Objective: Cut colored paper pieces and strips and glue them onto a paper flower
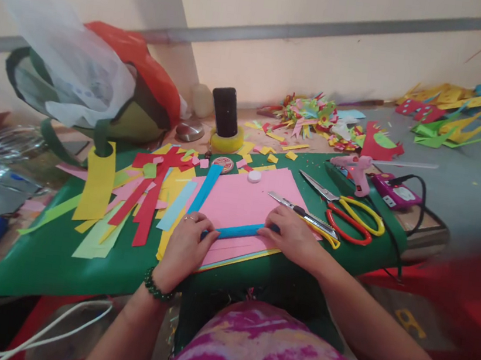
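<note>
A narrow blue paper strip lies across the front of a stack of pink paper sheets. My left hand, with a ring and a dark green bead bracelet, grips the strip's left end. At the other end my right hand pinches it between thumb and fingers. A utility knife lies just beyond my right hand, partly over a yellow-handled tool. Another blue strip and a pale blue one rest left of the pink sheets.
Scissors and a pink glue gun lie right on the green mat. Red, yellow and green paper strips cover its left side. A phone stands behind on yellow tape. A bag sits back left.
</note>
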A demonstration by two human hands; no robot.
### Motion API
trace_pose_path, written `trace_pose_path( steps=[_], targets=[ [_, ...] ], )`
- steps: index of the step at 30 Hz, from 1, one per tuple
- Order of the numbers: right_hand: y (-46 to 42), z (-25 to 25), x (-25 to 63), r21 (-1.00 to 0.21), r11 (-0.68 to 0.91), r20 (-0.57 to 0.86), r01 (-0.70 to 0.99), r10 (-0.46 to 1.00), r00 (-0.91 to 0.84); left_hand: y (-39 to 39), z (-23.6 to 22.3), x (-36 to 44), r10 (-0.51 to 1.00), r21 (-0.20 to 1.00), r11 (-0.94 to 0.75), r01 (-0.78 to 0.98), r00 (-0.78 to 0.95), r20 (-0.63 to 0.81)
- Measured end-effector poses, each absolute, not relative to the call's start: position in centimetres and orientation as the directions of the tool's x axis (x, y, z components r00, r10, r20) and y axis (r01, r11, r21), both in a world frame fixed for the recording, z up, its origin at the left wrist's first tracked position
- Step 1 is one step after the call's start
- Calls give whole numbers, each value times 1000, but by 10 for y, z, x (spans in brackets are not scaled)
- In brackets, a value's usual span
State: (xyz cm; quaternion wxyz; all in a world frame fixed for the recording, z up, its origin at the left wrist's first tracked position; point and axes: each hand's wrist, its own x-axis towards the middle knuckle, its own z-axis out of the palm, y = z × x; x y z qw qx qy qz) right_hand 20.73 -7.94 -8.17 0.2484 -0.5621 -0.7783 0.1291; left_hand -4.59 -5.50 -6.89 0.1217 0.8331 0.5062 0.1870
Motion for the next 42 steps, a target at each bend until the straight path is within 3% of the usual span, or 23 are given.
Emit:
trace_pose_path(
  steps=[7, 13, 19, 22, 27, 34, 37, 42],
  targets=[
    [-74, -72, 207, -439, 157, 56, 885, 987, -148, -53, -71, -46, 895, 398, -444, 803, 418, 154],
    [-75, -66, 208, -452, 276, 103, 848, 961, -258, -55, -66, -45, 877, 377, -475, 795, 460, 135],
    [-75, -62, 213, -509, 231, 7, 829, 964, -265, -57, -54, -45, 860, 274, -507, 817, 501, 97],
    [-75, -57, 212, -516, 285, 38, 808, 950, -310, -62, -53, -45, 861, 246, -503, 829, 505, 59],
    [-80, -50, 205, -551, 293, 20, 781, 941, -338, -70, -53, -36, 837, 227, -548, 806, 527, 150],
    [-91, -55, 203, -585, 460, 290, 668, 888, -358, -70, -39, -24, 751, 207, -657, 725, 652, 100],
    [-94, -56, 206, -657, 421, 309, 625, 907, -286, -71, -39, -25, 765, 255, -639, 726, 635, 110],
    [-98, -58, 209, -772, 274, 213, 574, 962, -173, -75, -41, -29, 810, 364, -551, 751, 587, 14]
  ],
)
